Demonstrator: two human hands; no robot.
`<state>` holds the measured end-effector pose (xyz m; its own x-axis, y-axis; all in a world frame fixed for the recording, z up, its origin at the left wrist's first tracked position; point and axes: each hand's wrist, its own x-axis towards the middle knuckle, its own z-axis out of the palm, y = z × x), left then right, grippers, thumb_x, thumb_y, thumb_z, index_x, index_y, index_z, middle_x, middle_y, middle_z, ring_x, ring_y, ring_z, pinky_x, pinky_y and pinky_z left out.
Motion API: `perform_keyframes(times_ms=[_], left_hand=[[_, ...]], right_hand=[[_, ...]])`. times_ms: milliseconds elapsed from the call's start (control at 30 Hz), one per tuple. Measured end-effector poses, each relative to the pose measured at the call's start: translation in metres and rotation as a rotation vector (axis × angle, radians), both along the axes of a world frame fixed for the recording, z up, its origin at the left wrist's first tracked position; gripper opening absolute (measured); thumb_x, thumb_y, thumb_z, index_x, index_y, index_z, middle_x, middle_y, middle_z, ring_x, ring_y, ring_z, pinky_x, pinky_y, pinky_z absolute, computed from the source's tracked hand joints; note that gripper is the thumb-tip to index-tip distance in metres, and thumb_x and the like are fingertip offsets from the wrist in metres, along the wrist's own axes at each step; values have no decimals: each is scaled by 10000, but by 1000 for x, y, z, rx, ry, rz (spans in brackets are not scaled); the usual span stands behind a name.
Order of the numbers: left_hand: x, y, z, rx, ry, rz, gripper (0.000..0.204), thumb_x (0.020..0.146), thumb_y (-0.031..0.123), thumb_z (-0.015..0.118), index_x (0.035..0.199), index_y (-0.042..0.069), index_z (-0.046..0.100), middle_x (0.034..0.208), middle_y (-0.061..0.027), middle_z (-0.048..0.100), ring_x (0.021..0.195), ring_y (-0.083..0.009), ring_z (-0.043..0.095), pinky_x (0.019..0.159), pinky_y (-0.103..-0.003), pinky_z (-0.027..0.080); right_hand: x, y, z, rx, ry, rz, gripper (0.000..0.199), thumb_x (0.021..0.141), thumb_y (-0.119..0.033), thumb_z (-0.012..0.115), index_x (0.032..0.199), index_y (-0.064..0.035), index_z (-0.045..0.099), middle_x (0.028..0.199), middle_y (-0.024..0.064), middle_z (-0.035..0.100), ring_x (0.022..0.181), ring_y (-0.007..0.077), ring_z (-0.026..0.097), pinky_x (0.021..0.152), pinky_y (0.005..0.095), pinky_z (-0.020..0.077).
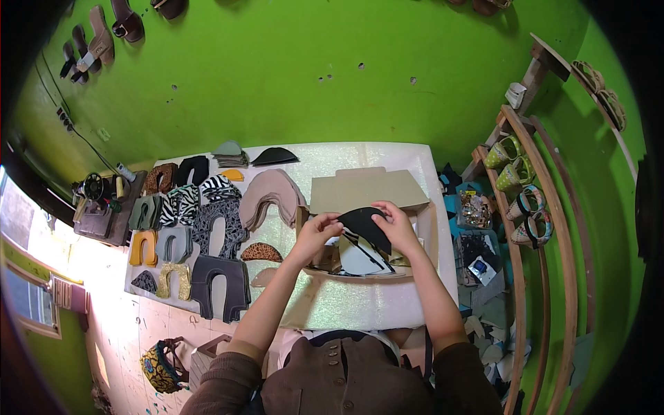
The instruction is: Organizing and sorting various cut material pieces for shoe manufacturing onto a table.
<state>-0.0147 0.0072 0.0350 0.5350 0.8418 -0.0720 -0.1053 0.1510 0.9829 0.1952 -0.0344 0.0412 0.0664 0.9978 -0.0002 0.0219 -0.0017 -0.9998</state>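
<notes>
Left hand (322,232) and right hand (394,225) pinch a black half-moon cutout (366,223) above the cardboard box (360,278), long axis aslant, arc toward its lid (366,190).

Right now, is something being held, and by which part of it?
Yes, a black half-round piece: the left hand pinches its left corner, the right hand its upper right edge.
</notes>
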Motion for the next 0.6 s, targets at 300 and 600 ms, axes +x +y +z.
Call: perform_keyframes(times_ms=[300,600], left_hand=[[-12,12,2,-192,-68,179,198,884,65,480,1053,-31,516,898,-79,587,816,-126,591,757,-233,490],[-25,18,-1,-411,-211,232,183,887,97,486,1050,15,490,936,-86,569,799,-156,596,750,-284,516]], right_hand=[[-28,8,17,264,-597,110,428,812,-239,595,1158,-7,500,1147,172,479,1046,307,504,891,333,403],[-49,17,22,251,-797,247,738,706,-368,702,1274,-10,395,1253,188,406,1150,325,429,967,351,353]])
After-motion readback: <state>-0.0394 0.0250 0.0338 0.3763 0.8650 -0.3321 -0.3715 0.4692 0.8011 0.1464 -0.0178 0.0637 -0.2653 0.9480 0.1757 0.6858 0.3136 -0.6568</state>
